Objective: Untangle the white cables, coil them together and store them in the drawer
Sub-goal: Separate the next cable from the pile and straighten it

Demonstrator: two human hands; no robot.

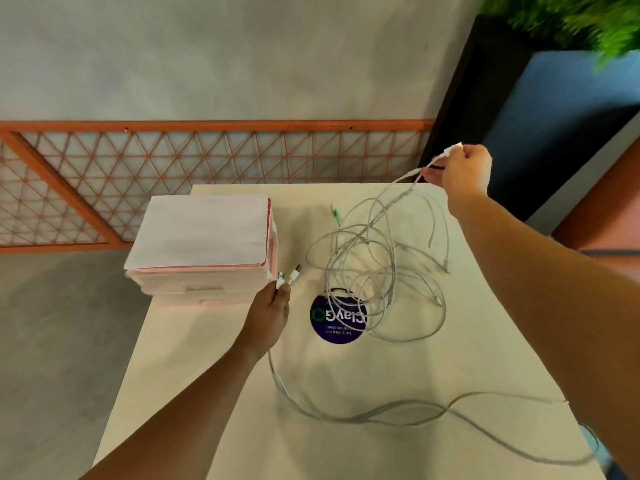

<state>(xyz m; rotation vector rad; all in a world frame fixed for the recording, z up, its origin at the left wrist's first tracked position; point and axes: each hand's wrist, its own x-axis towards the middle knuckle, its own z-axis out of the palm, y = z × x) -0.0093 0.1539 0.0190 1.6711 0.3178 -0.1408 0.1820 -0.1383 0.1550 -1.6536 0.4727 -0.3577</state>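
Fronts of pale pink plastic drawer box (204, 285) blurred; drawer detail not made out. Round purple sticker (323, 329) partly covered by cable loops. Small green connector (335, 215) hard to make out. Long strands cut off behind right forearm at lower right. Tangled white cables (374, 271) spread in loose loops on cream surface (207, 393), beside box. Two white USB plugs (289, 275) held in left grip (268, 315), fingers curled round strands. Cable end pinched in raised right grip (464, 171), strands lifted off surface.
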